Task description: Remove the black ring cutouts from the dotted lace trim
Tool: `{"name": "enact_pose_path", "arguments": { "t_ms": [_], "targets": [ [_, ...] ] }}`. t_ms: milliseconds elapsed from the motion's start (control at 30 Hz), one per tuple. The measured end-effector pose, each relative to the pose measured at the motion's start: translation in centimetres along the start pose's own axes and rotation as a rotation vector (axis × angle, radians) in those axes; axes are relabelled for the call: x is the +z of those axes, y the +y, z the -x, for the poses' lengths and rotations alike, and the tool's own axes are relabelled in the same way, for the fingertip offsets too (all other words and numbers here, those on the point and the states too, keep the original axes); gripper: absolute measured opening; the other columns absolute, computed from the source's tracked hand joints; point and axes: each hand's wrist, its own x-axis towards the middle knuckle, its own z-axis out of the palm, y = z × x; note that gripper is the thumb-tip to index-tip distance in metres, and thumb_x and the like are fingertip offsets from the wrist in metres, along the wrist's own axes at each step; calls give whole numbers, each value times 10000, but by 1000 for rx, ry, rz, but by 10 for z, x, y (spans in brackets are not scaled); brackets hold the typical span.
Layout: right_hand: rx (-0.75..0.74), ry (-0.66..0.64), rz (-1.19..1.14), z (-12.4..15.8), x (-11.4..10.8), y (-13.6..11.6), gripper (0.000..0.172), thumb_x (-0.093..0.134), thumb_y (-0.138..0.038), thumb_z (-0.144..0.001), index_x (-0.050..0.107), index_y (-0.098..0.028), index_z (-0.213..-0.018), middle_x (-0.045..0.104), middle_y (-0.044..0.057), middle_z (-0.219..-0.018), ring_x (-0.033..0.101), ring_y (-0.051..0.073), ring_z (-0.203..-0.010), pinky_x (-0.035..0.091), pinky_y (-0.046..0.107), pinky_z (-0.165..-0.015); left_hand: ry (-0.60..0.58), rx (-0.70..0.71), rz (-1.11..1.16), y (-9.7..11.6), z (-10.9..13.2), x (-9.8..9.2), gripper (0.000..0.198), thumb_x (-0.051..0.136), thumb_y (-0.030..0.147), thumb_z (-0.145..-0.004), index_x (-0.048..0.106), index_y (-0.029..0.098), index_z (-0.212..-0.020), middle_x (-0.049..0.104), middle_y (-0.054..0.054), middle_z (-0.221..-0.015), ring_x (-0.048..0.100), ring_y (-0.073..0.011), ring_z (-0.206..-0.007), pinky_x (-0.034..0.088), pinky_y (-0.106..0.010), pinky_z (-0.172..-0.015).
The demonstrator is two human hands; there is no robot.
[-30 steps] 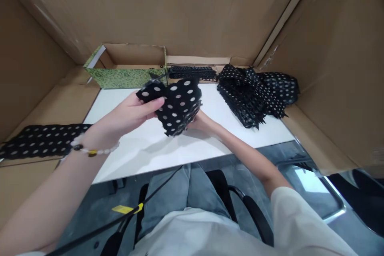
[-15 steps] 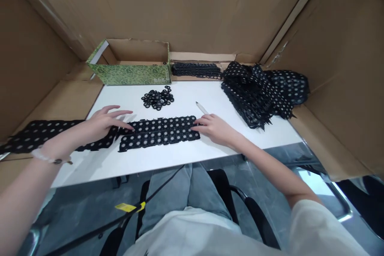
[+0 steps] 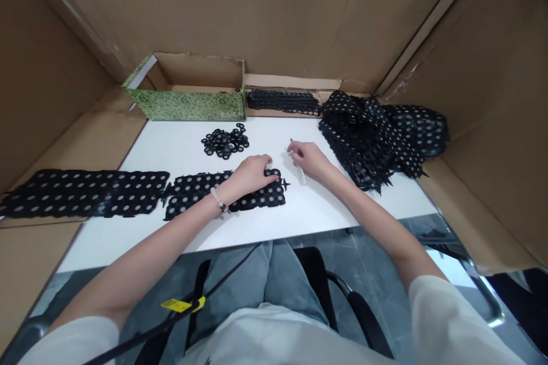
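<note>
A black strip with rows of pale dots (image 3: 194, 183) lies on the white table. My left hand (image 3: 252, 175) rests over its right part, thumb and fingers apart near the strip's upper right corner. My right hand (image 3: 309, 158) has its fingers closed on a white pen (image 3: 301, 174), whose dark tip points away from me. A small black star-shaped piece (image 3: 286, 184) sits at the strip's right end. Further left lies a longer dotted black sheet (image 3: 103, 193), with another small black pointed piece (image 3: 164, 194) between the two.
A pile of small black rings (image 3: 225, 142) is behind the strip. At the back stand a green patterned box (image 3: 192, 106) and stacked black strips (image 3: 282, 101). Bunched dotted black material (image 3: 363, 137) lies at the right. Cardboard walls (image 3: 291, 17) surround the table (image 3: 240, 231).
My left hand has moved right, from the strip's left end to its right part. My right hand has left the strip's right end, moved slightly away from me and taken hold of the pen.
</note>
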Motion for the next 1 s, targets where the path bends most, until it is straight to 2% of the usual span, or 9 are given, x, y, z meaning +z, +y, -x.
{"name": "enact_pose_path", "arguments": {
  "t_ms": [67,133,200,233,333,400,533,667,1000],
  "targets": [
    [97,-4,-476,-2,-5,11,300,517,-219,-896,751,-143,-1069,766,85,-850,681,189,-743,511,288,-704,-64,3,63,-8,-3,1,385,702,454,-909,771,131,-1107,783,-153,-1016,713,-318,-976,539,-406,-906],
    [170,-110,-934,-4,-9,18,298,622,-270,-833,740,-165,-1085,785,89,-946,689,172,-754,511,268,-648,-95,84,100,-17,-6,1,301,701,464,-914,778,176,-953,789,-120,-982,707,-310,-986,521,-402,-929],
    [177,-210,-1189,-4,-7,18,350,791,-304,-730,723,-199,-1056,789,78,-1018,696,158,-786,496,238,-608,-54,136,132,-23,-8,2,250,718,440,-904,767,196,-902,797,-98,-1005,707,-303,-1010,503,-397,-953],
    [178,-189,-1240,-3,-3,16,360,863,-330,-678,701,-209,-977,772,46,-923,669,142,-731,462,220,-566,-13,122,155,-25,-7,3,236,721,431,-904,764,199,-900,802,-90,-1013,712,-297,-999,502,-391,-941],
    [147,-26,-1262,4,12,3,483,875,-555,-710,516,-233,-720,437,-95,-523,389,78,-465,277,203,-446,101,-22,207,-23,-3,4,254,697,448,-937,774,207,-917,821,-81,-991,734,-287,-922,512,-381,-855],
    [127,-8,-1226,11,22,-5,488,722,-693,-825,551,-239,-781,384,-102,-517,313,82,-443,216,220,-440,147,-62,174,-18,2,5,266,672,449,-959,792,211,-962,829,-91,-1030,737,-301,-944,517,-404,-876],
    [54,-36,-1025,25,31,-12,248,692,-473,-912,656,-229,-937,625,-41,-696,545,115,-610,403,248,-573,170,-14,146,-12,10,5,276,608,394,-990,807,204,-1018,826,-100,-1077,722,-309,-1000,515,-443,-957],
    [28,-49,-861,31,28,-12,123,703,-291,-890,658,-232,-988,746,-8,-825,687,164,-762,531,320,-758,171,-99,309,-10,10,4,270,641,417,-959,805,226,-1055,830,-77,-1080,734,-290,-1013,524,-407,-946],
    [6,1,-823,33,26,-15,154,722,-371,-901,616,-261,-891,753,5,-815,735,213,-787,574,380,-759,185,-114,443,-9,5,2,308,672,469,-903,796,198,-983,829,-67,-1036,731,-259,-969,534,-356,-923]
  ]
}}
